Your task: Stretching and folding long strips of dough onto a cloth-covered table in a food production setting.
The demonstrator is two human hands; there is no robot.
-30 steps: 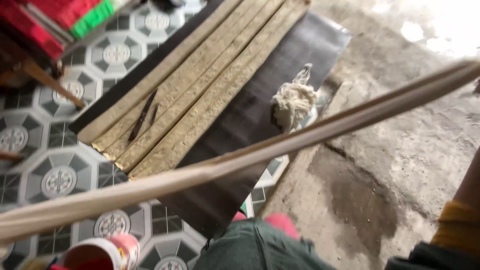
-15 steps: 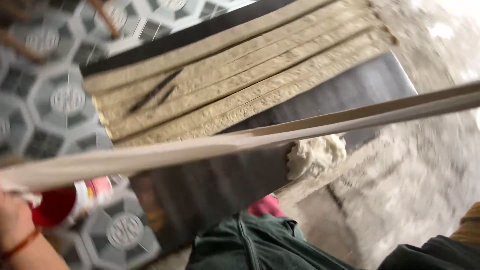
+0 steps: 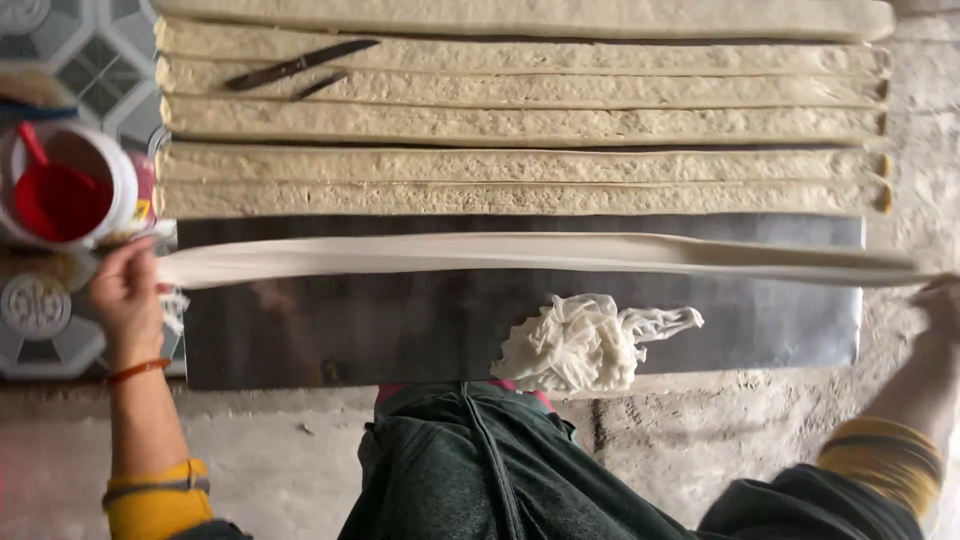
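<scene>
2 hands hold 1 long pale strip [image 3: 540, 255] stretched level above the dark sheet [image 3: 400, 330]: my left grip [image 3: 125, 295] is clamped on its left end beside the red-and-white tub [image 3: 70, 185]. My right grip [image 3: 940, 305] touches the far end, though whether it's closed I cannot tell. 6 coated strips [image 3: 520, 165] lie just beyond, and a crumpled white rag [image 3: 580, 345] lies below.

White tub [image 3: 70, 185], red-yellow label, far left.

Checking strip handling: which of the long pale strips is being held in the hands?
The smooth whitish strip nearest the person, over the dark sheet, gripped by left hand and right hand; the rough tan strips lie untouched.
</scene>
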